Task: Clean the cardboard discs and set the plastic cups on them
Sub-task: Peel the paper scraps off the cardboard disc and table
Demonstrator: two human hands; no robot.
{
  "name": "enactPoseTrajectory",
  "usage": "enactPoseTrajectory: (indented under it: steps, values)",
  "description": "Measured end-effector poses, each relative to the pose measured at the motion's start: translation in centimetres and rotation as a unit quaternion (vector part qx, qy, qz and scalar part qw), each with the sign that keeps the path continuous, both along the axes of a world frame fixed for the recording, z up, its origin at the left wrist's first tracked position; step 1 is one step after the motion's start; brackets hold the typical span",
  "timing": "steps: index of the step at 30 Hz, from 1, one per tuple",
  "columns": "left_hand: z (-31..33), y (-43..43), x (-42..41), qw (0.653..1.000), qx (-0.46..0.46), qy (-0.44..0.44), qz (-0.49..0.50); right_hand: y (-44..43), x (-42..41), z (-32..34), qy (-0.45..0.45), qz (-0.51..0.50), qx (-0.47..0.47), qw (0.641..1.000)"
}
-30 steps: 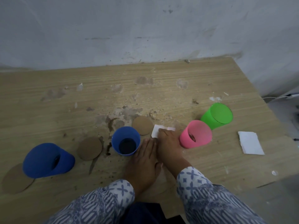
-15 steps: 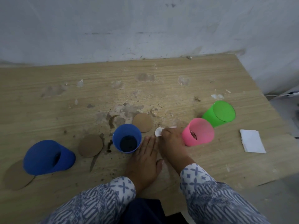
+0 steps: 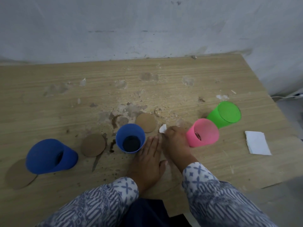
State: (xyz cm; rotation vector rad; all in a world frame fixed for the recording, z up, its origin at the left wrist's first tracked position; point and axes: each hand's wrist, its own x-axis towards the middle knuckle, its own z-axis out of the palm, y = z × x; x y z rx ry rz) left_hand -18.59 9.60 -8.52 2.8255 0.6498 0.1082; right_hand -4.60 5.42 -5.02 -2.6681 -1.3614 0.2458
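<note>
Between the upright blue plastic cup [image 3: 130, 138] and pink plastic cup [image 3: 202, 132], the left hand [image 3: 148, 162] lies flat, fingers together, while the right hand [image 3: 176, 143] pinches a crumpled white tissue [image 3: 163, 128].

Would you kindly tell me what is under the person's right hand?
A corner of white tissue pokes out past the fingertips of the right hand. The rest of it, and the table surface beneath, are hidden by the hand.

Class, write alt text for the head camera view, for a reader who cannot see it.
A person's right hand grips a white tissue against a stained wooden table, the left hand flat beside it. A small blue cup, a large blue cup, a pink cup and a green cup stand around, with three cardboard discs and a folded tissue far right.
</note>
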Motion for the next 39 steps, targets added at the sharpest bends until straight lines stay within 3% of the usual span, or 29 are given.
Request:
enactPoseTrajectory:
  steps: [3, 6, 10, 15, 19, 23, 25, 27, 34, 39]
  values:
    - [-0.2, 0.0, 0.0, 1.000, -0.013, -0.005, 0.000, 1.6, 0.4, 0.2, 0.009, -0.037, 0.032, 0.999]
    - [-0.2, 0.0, 0.0, 1.000, -0.014, -0.019, -0.006, 1.0, -0.6, 0.8, 0.004, 0.038, 0.003, 0.999]
    - [-0.2, -0.1, 0.0, 1.000, -0.013, -0.007, -0.002, -1.5, -1.7, 0.8, 0.040, 0.013, 0.030, 0.999]
    - [-0.1, 0.0, 0.1, 1.000, 0.012, 0.004, 0.001, 0.8, 0.3, 0.1, 0.008, -0.018, 0.021, 1.000]
    - [-0.1, 0.0, 0.1, 1.000, 0.001, -0.007, -0.005, 0.5, -0.9, 0.6, 0.010, 0.036, 0.002, 0.999]
    - [0.3, -0.1, 0.1, 1.000, 0.008, 0.012, -0.001, -2.0, -1.4, 0.1, 0.033, 0.003, 0.068, 0.997]
    - [0.3, -0.1, 0.1, 1.000, 0.014, 0.010, -0.003, -1.4, -0.7, -0.3, -0.005, 0.005, 0.034, 0.999]
    - [0.2, 0.0, 0.0, 1.000, 0.018, 0.013, -0.004, 0.1, 0.0, -0.3, 0.025, -0.010, 0.021, 0.999]
    - [0.2, 0.0, -0.1, 1.000, -0.010, 0.000, -0.015, -1.5, -2.1, 0.7, 0.032, 0.033, 0.087, 0.995]
    - [0.3, 0.0, 0.0, 1.000, -0.003, 0.004, -0.004, -0.9, -0.9, -0.2, 0.010, -0.005, 0.098, 0.995]
